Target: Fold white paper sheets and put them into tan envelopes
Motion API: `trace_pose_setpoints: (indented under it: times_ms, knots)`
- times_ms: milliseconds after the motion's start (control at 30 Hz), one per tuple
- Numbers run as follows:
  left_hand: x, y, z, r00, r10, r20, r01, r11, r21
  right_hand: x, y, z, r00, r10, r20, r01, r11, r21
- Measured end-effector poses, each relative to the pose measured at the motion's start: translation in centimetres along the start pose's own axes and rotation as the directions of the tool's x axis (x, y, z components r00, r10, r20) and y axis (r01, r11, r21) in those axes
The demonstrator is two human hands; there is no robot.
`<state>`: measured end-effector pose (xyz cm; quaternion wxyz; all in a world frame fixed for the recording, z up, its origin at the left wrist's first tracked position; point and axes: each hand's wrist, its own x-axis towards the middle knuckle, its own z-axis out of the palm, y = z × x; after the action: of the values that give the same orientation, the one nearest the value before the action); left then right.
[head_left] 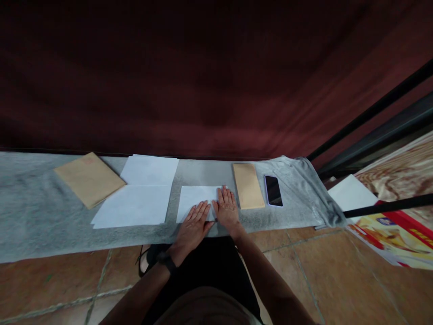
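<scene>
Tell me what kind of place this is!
Probably a room indoors, maybe in a home, set up for paperwork. A red curtain hangs behind, the floor is tiled, and paper and envelopes lie on a gray cloth.

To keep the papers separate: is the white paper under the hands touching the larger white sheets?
Apart. The head view shows a strip of grey cloth running between the smaller white paper and the larger white sheets.
</scene>
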<state>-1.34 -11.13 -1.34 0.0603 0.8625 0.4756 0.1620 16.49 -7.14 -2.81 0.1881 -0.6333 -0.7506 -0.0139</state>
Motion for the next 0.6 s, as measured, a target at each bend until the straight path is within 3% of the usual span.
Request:
trace_pose_setpoints:
  times_ms: [233, 433, 600]
  knots:
    - [-2.9, -2.5, -1.0, 0.986, -0.141, -0.087, 0.147, 0.986, 0.075, -0.1, -0.2, -0.3, 1.000, -0.002, -0.016, 0.001, 1.000, -0.028]
    - [-4.6, -2.8, -1.1, 0.967, -0.212, -0.138, 0.221, 0.974, 0.057, 0.0, -0.8, -1.1, 1.000, 0.028, 0.014, -0.028, 0.999, -0.042]
    - [-4.2, -2.5, -0.9, 0.936, -0.304, -0.176, 0.292, 0.952, -0.093, -3.3, -3.3, -1.8, 0.994, -0.092, 0.057, 0.091, 0.996, 0.011]
